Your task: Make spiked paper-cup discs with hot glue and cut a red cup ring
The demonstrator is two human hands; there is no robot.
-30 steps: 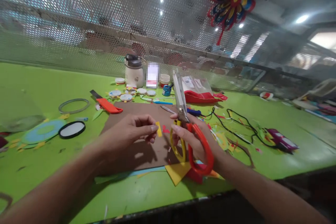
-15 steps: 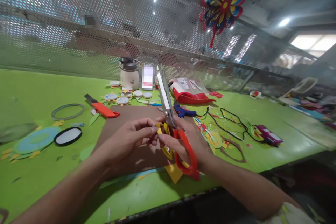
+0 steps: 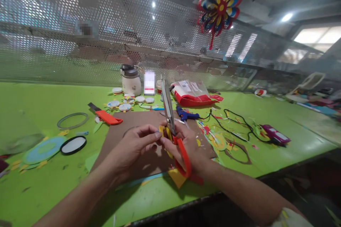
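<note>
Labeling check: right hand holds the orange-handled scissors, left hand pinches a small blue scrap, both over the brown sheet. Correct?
One error: the scrap pinched by the left hand is yellow, not blue, as the head view shows. The rest stands: the right hand holds the orange-handled scissors, both over the brown sheet.

One scissors (image 3: 167, 109), one glue gun (image 3: 186, 115)

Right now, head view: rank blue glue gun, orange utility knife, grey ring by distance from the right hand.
1. Blue glue gun, just behind the right hand holding the scissors.
2. Orange utility knife, back-left on the green table.
3. Grey ring, farther left, beyond the knife.
</note>
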